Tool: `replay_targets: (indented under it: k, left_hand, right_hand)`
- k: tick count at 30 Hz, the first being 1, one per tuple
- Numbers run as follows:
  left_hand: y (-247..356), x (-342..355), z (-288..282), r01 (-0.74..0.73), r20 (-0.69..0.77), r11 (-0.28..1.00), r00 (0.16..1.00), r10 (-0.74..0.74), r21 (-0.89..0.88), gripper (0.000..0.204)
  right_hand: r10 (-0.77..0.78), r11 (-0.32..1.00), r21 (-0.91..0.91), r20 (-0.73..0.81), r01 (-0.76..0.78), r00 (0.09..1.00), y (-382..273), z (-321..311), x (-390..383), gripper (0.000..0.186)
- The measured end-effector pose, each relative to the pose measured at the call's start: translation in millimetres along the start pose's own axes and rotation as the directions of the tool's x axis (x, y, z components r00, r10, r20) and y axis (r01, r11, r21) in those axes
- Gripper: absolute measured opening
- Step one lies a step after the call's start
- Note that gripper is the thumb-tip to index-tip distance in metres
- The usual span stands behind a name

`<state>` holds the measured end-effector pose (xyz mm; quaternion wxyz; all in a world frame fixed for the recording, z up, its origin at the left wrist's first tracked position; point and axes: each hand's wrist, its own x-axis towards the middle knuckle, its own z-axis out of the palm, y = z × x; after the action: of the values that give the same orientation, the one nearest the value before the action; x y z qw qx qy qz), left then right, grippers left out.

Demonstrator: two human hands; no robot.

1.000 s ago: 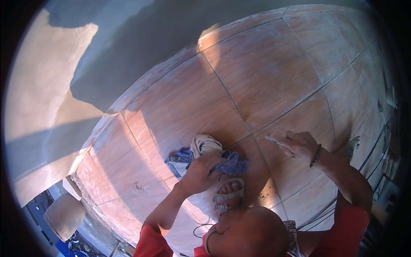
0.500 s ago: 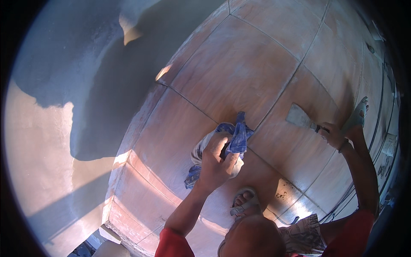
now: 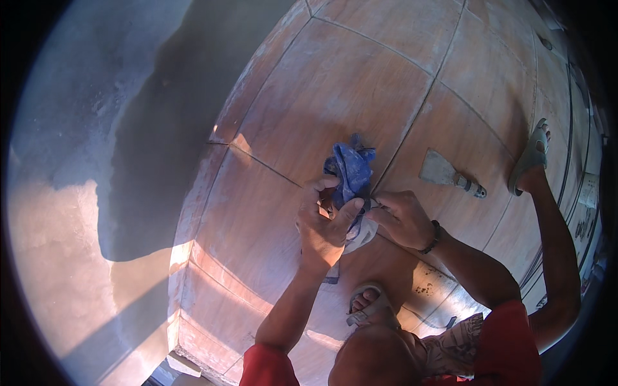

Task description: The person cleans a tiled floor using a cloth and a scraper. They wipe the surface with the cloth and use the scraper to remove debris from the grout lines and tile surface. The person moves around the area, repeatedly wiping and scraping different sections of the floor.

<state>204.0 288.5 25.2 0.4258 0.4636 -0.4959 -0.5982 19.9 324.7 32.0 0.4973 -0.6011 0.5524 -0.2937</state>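
Observation:
A bundled blue cloth (image 3: 351, 170) with a pale, whitish part (image 3: 362, 237) below it is between my two hands, above the tiled floor. My left hand (image 3: 324, 222) grips it from the left, thumb across its front. From the right, my right hand (image 3: 404, 217) pinches the cloth's edge between thumb and fingers; a dark band circles that wrist. To the right, a scraper (image 3: 440, 170) with a wide flat metal blade and a dark handle lies on the tiles, untouched.
Large reddish-brown floor tiles (image 3: 360, 83) with dark joints end at a raised edge on the left. Beyond lies a smooth grey surface (image 3: 145, 193), partly in shadow. My sandalled feet (image 3: 370, 305) rest on the tiles. Dark cables (image 3: 566, 161) run along the far right.
My right hand has let go of the scraper, leaving it on the tiles, and moved left to the cloth. The left hand still holds the cloth, which is now turned and bunched differently.

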Motion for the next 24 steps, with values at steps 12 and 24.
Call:
replay_targets:
  k: [12, 24]
  left_hand:
    - [7, -2, -53, 0.083, -0.158, 0.989, 0.985, -0.064, 0.122, 0.015]
    - [33, -5, -13, 0.188, 0.158, 0.972, 0.965, -0.210, 0.142, 0.018]
  right_hand:
    - [0.153, 0.983, -0.036, -0.368, -0.179, 0.917, -7, -12, -27, 0.027]
    - [0.122, 0.992, 0.028, -0.398, -0.121, 0.909, -49, -34, 10, 0.035]
